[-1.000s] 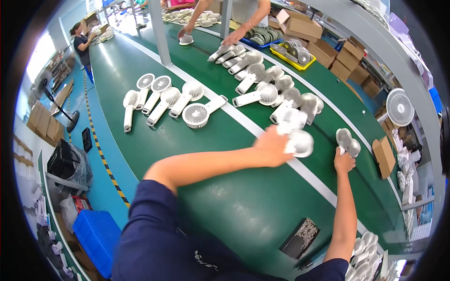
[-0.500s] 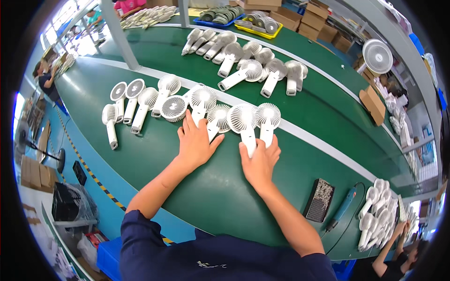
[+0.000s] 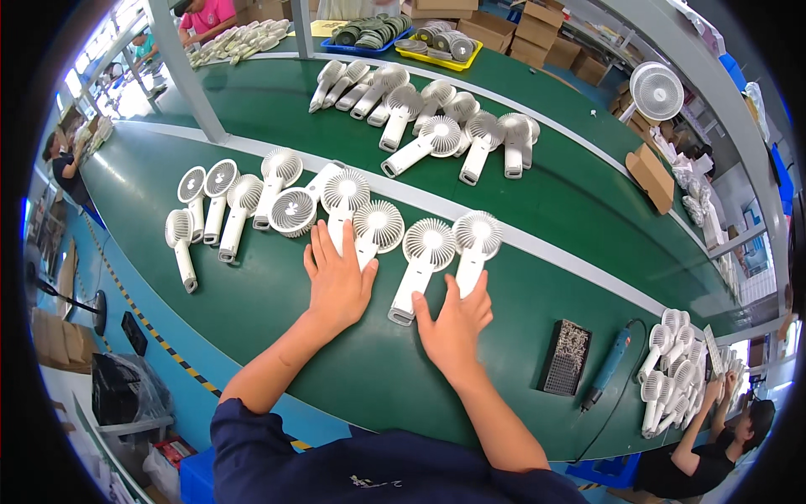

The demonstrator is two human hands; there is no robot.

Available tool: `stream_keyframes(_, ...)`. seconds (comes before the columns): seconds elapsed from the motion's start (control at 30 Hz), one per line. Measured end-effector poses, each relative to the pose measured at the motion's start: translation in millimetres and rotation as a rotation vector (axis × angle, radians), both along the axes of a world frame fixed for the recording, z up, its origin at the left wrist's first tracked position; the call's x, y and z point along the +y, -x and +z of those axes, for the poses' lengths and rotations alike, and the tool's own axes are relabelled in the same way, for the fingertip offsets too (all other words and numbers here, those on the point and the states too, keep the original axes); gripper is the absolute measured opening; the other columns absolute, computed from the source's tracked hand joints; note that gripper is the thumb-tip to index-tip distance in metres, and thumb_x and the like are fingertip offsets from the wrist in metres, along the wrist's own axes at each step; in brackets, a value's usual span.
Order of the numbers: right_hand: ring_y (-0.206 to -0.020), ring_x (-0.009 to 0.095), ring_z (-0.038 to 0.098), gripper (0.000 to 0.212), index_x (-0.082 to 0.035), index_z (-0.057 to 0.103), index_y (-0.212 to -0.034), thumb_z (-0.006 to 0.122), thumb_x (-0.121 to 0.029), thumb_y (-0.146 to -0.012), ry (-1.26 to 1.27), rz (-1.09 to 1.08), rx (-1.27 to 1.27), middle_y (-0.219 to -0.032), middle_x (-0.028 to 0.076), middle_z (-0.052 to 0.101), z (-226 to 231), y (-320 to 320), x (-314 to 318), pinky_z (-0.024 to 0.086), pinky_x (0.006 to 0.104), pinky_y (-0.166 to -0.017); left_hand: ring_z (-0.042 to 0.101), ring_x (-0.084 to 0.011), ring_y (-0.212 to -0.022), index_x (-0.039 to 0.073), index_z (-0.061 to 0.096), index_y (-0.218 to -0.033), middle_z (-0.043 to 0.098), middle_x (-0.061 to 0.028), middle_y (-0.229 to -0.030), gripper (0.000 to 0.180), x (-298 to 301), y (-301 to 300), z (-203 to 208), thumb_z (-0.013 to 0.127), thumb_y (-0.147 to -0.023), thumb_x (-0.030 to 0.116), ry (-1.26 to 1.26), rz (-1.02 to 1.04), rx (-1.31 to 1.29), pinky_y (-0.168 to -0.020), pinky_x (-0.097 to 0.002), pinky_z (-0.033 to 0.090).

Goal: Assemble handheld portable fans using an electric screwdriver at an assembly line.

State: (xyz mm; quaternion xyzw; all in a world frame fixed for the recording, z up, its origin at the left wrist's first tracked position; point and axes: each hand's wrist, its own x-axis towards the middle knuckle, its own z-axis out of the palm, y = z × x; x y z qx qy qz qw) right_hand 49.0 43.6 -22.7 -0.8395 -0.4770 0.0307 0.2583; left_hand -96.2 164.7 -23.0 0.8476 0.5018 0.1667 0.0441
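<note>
centre of frame, on a green table (image 3: 504, 315): row of four white handheld fans (image 3: 429, 244), round heads toward the top, handles toward the bottom. left grip (image 3: 338, 286): released, fingers outstretched over the handles of the left pair, thumb spread to one side. right grip (image 3: 456, 332): likewise released, thumb at the handle of the third fan, index finger close to that of the fourth. left of centre: six further handheld fans (image 3: 245, 193), one with its handle toward the upper right. top centre, beyond a pale strip (image 3: 546, 239): overlapping cluster of fans (image 3: 441, 134); above it, a blue tray (image 3: 353, 47) and a yellow tray (image 3: 449, 62), both with round parts. lower right: black gridded tray (image 3: 560, 380) of small pieces; just beside it, a teal electric screwdriver (image 3: 611, 361) with black cord; farther right, heap of fans (image 3: 672, 370) near a dark-clothed co-worker (image 3: 701, 458). upper right: larger round fan (image 3: 656, 91).
</note>
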Motion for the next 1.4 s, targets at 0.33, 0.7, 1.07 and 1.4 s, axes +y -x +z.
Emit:
stream_keyframes(0.33,-0.122,0.047,0.038,0.066,-0.008,0.050,-0.136,0.061,-0.050,-0.087,0.044,0.124,-0.003,-0.146,0.039,0.022,16.6,-12.1,11.9,0.031,0.0525,-0.098,0.018,-0.0523,-0.138,-0.008,0.017,-0.147,0.022,-0.0389,-0.145,0.081,5.7,-11.6,21.4,0.058,-0.091,0.033,-0.052,-0.135,-0.031,-0.111,-0.0592,0.015)
stream_keyframes(0.7,-0.131,0.042,0.035,0.053,-0.013,0.056,-0.120,0.065,-0.051,-0.083,-0.002,-0.178,-0.043,-0.138,0.023,0.039,15.2,-243.5,179.6,0.032,0.0544,-0.104,0.059,-0.0401,-0.103,-0.006,0.040,-0.129,0.061,-0.0239,-0.106,0.062,164.3,-157.9,-0.3,0.068,-0.084,0.028,0.002,-0.228,0.053,-0.087,-0.0471,0.049)
stream_keyframes(1.07,-0.130,0.037,0.043,0.111,-0.012,0.012,-0.149,0.074,-0.058,-0.070,0.237,-0.224,0.053,-0.137,0.020,0.048,7.8,-330.8,216.1,0.041,0.0504,-0.102,0.061,-0.0417,-0.101,-0.001,0.041,-0.117,0.051,-0.0254,-0.116,0.049,105.5,-281.2,33.4,0.062,-0.089,0.033,0.227,-0.089,-0.299,-0.085,-0.0484,0.052)
stream_keyframes(1.4,-0.115,0.036,0.059,0.075,0.001,0.040,-0.132,0.071,-0.038,-0.076,0.096,-0.376,0.143,-0.129,0.023,0.055,-8.4,-362.8,207.2,0.049,0.0435,-0.096,0.066,-0.0419,-0.088,0.000,0.035,-0.113,0.066,-0.0249,-0.093,0.048,83.2,-311.7,27.3,0.068,-0.084,0.021,0.268,-0.108,-0.240,-0.077,-0.0489,0.053)
